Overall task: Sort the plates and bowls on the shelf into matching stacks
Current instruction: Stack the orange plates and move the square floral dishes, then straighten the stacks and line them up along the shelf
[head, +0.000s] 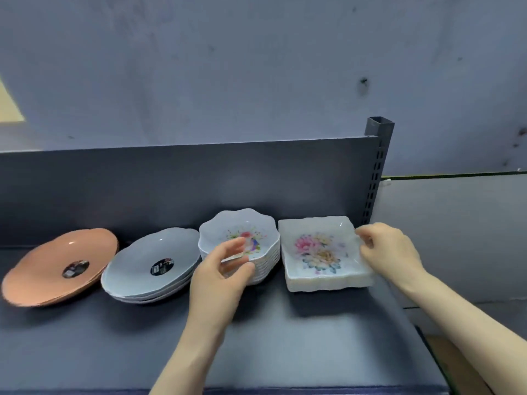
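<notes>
Four stacks stand in a row on the dark shelf (285,337). From the left: orange plates (42,275) with a black sticker, pale blue plates (137,260) with a black sticker, scalloped floral bowls (251,226), and square floral dishes (313,252). My left hand (222,277) is at the front left of the scalloped bowls, thumb over the top rim and fingers against the stack's side. My right hand (387,252) grips the right edge of the square dishes, which rest on the shelf.
A dark back panel (199,183) runs behind the stacks. A slotted metal upright (376,166) stands at the shelf's right end, close behind the square dishes. Beyond it is a grey wall and a lower surface at the right.
</notes>
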`<state>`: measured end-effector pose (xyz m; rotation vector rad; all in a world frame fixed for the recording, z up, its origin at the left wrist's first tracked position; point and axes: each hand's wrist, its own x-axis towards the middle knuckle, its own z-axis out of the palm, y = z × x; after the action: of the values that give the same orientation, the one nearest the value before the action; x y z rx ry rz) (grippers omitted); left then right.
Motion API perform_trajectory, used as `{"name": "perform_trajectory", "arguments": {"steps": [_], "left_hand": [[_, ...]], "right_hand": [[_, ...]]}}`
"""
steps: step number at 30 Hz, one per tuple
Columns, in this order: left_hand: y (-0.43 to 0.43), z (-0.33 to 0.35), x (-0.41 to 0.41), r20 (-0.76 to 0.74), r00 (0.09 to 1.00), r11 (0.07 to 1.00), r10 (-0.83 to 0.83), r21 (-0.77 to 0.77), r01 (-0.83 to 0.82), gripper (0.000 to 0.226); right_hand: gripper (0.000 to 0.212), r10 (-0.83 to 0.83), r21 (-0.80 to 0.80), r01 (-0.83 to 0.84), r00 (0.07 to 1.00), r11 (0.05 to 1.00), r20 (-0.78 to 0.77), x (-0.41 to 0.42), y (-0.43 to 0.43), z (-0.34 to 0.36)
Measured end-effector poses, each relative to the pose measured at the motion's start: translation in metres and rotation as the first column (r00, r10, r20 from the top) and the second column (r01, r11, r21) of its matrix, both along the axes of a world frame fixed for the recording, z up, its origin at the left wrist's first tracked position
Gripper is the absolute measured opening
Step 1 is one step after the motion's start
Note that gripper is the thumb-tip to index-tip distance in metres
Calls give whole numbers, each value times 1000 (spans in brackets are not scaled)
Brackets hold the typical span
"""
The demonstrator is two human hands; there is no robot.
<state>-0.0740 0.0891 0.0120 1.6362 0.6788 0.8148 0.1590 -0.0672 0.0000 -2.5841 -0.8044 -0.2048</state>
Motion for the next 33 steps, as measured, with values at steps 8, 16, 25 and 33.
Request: {"name": "perform_trajectory", "arguments": {"steps": [8,16,25,33], "left_hand": [[1,-8,-77,-332,822,824,464,503,-262,41],[-5,-9,-181,-407,618,705,673,606,-368,41],[28,-11,-313,-425,471,620,773,661,-422,37],[111,4,-467,-509,370,621,777,712,-326,38]], "right_hand": [[44,401,99,-401,916,911,20,-71,32,19],[44,610,113,-610,791,784,35,-152,65,19],[42,736,81,-732,677,676,-13,-256,140,11],[39,804,113,-796,592,595,-60,-379,233,9]]}}
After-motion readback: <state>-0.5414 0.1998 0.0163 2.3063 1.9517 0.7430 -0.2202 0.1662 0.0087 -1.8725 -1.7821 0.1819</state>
